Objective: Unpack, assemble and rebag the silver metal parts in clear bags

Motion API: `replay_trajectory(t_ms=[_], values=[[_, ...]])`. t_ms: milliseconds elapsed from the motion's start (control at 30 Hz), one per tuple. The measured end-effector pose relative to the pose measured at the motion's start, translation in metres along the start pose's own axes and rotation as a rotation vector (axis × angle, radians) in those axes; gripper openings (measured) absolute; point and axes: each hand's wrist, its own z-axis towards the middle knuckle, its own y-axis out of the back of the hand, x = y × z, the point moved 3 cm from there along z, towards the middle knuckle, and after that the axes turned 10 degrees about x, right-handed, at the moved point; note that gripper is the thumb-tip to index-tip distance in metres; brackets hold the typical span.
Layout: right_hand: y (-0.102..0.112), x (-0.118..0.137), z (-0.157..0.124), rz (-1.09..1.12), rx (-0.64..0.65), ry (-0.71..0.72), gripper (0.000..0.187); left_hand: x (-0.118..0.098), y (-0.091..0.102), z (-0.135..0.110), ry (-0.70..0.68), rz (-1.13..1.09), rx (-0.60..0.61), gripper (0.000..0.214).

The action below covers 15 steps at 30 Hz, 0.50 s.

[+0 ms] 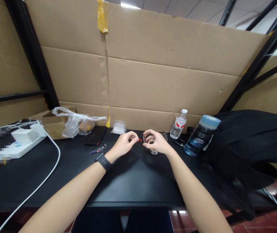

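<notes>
Both my hands meet over the middle of the black table (pixel 133 181). My left hand (pixel 125 142), with a black watch on its wrist, is closed in a pinch on a small red piece (pixel 140 140). My right hand (pixel 155 141) is curled round a small clear item (pixel 153 151) that I cannot make out well; it rests just above the table. The two hands are a few centimetres apart, fingertips facing each other.
A small plastic water bottle (pixel 178 125) and a blue AQUA bottle (pixel 201 136) stand to the right, beside a black bag (pixel 247 142). On the left lie a phone (pixel 95 136), a keyring (pixel 98 150), a plastic bag (pixel 76 123), a cardboard box (pixel 53 124), a power strip (pixel 21 145) and a white cable (pixel 48 174). Cardboard walls stand behind.
</notes>
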Motion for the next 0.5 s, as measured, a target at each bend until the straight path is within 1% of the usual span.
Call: replay_trajectory(t_ms=[100,200,300,400,467,500], values=[[0.021,-0.003,-0.008,-0.279,0.108,-0.16,0.048,-0.003,0.013,-0.002,-0.069,0.172,0.057,0.015],[0.039,-0.012,-0.016,-0.509,0.164,-0.255,0.043,0.008,0.027,-0.003,-0.091,0.368,0.195,0.011],[0.046,-0.023,-0.02,-0.545,0.229,-0.323,0.045,0.024,0.039,-0.004,-0.05,0.481,0.322,0.015],[0.046,-0.031,-0.02,-0.513,0.295,-0.373,0.049,0.035,0.047,-0.007,-0.008,0.468,0.405,0.024],[0.048,-0.032,-0.019,-0.531,0.288,-0.348,0.05,0.039,0.049,-0.008,0.009,0.444,0.437,0.027],[0.051,-0.032,-0.019,-0.558,0.252,-0.321,0.047,0.04,0.05,-0.009,0.015,0.434,0.444,0.027]])
